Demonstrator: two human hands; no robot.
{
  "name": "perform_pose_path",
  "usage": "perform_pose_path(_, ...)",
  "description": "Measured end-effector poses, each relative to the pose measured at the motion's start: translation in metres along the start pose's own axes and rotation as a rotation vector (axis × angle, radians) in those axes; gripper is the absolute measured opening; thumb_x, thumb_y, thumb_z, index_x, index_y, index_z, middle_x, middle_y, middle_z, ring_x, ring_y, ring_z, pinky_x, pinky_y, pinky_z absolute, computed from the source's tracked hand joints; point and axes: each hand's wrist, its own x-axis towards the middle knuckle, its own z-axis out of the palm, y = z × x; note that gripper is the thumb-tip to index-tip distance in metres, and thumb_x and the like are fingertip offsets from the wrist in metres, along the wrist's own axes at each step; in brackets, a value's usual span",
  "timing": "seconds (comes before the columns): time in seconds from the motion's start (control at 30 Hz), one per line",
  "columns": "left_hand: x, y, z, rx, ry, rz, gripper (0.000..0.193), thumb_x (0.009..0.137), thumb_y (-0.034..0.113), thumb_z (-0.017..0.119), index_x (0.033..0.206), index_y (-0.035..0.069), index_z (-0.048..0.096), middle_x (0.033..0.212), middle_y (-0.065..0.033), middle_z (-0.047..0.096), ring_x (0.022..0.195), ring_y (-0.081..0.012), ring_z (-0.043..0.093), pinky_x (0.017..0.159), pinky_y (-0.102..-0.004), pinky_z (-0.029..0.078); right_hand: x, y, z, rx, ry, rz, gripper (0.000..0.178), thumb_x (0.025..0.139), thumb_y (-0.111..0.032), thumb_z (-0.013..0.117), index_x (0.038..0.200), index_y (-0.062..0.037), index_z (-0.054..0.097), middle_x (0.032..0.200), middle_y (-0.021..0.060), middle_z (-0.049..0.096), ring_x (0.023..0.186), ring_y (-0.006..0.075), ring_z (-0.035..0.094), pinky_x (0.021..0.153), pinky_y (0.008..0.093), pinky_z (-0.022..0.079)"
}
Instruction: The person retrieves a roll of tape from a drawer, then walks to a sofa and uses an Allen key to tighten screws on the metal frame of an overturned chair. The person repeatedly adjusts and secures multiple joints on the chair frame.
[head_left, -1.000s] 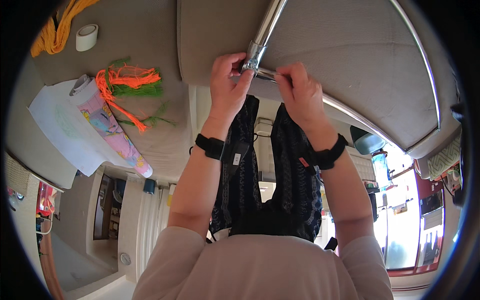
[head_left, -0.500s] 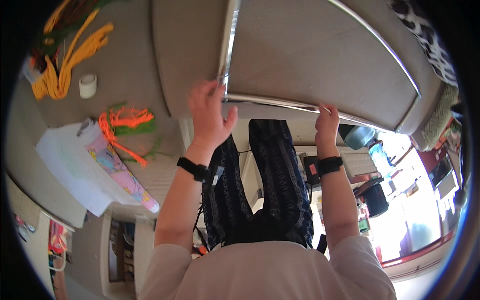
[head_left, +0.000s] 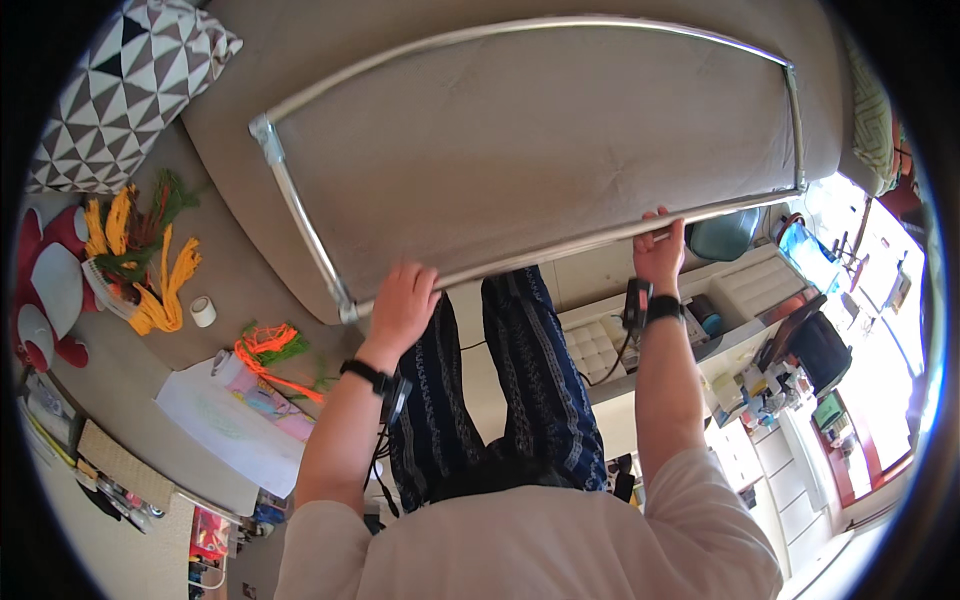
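Observation:
A rectangular frame of shiny silver metal tubing (head_left: 305, 220) lies tilted across the grey-brown sofa seat (head_left: 480, 150). Pale wrapping covers its left corners. My left hand (head_left: 402, 310) is closed over the near tube, close to the near left corner. Further right, my right hand (head_left: 660, 252) has its fingers wrapped round the same tube. Each wrist carries a black strap with a small device.
On the sofa to the left are a white roll of tape (head_left: 203, 311), yellow yarn (head_left: 170, 285), orange yarn (head_left: 268, 345), a large white sheet (head_left: 225, 425), a red and grey plush toy (head_left: 55, 280) and a triangle-patterned cushion (head_left: 135, 95). A teal bin (head_left: 725, 236) stands right.
My left hand, spread near the frame's corner before, now closes on the near tube. The frame has shifted and turned in view, its near left corner now lower and further left. My right hand still grips it.

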Motion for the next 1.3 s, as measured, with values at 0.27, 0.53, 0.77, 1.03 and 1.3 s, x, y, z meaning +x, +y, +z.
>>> perform_pose_path(0.27, -0.1, 0.108, -0.193, 0.2, 0.078, 0.036, 0.032, 0.072, 0.023, 0.076, 0.1, 0.009, 0.067, 0.078, -0.006, 0.059, 0.071, -0.0287, 0.061, 0.063, -0.0393, 0.048, -0.192, -0.088, 0.071, -0.449, -0.209, -0.442, 0.03, 0.103, -0.037, 0.056, 0.108, -0.0075, 0.06, 0.095, 0.0037, 0.059, 0.073, 0.0071, 0.048, 0.066, 0.023, 0.041)
perform_pose_path(0.53, 0.046, 0.002, -0.245, 0.536, 0.321, 0.178, 0.019, 0.082, 0.016, 0.071, 0.1, 0.011, 0.064, 0.076, -0.0108, 0.064, 0.068, -0.0348, 0.062, 0.056, -0.044, 0.05, -0.062, -0.077, 0.252, -0.486, -0.126, -0.42, 0.031, 0.086, -0.035, 0.078, 0.079, -0.0115, 0.059, 0.066, -0.0027, 0.052, 0.054, 0.0055, 0.043, 0.048, 0.0224, 0.029)
perform_pose_path(0.77, 0.166, -0.104, -0.207, 0.601, 0.592, 0.249, 0.034, 0.091, 0.026, 0.066, 0.121, 0.011, 0.06, 0.116, -0.0108, 0.064, 0.109, -0.0346, 0.059, 0.09, -0.049, 0.047, 0.109, -0.028, 0.325, -0.692, 0.052, -0.316, 0.027, 0.086, -0.03, 0.077, 0.09, -0.0062, 0.065, 0.07, -0.0002, 0.059, 0.061, 0.013, 0.055, 0.053, 0.0296, 0.041)
perform_pose_path(1.03, 0.015, -0.161, -0.085, 0.197, 0.64, -0.416, 0.074, 0.086, 0.036, 0.07, 0.149, 0.015, 0.037, 0.15, -0.0194, 0.037, 0.139, -0.0418, 0.034, 0.113, -0.0622, 0.027, 0.102, 0.019, 0.33, -1.382, -0.304, -0.791, 0.04, 0.084, -0.016, 0.066, 0.12, 0.0, 0.063, 0.102, 0.0087, 0.066, 0.09, 0.0143, 0.06, 0.076, 0.0315, 0.047)
perform_pose_path(1.3, -0.021, -0.174, -0.008, 0.037, 0.524, -0.417, 0.074, 0.094, 0.066, 0.042, 0.154, 0.021, 0.037, 0.165, -0.0153, 0.018, 0.152, -0.0403, 0.012, 0.119, -0.0618, 0.01, -0.05, 0.23, 0.423, -1.785, -1.052, -1.034, 0.02, 0.101, -0.023, 0.053, 0.101, -0.0056, 0.064, 0.088, 0.0087, 0.066, 0.081, 0.0243, 0.06, 0.073, 0.0363, 0.045)
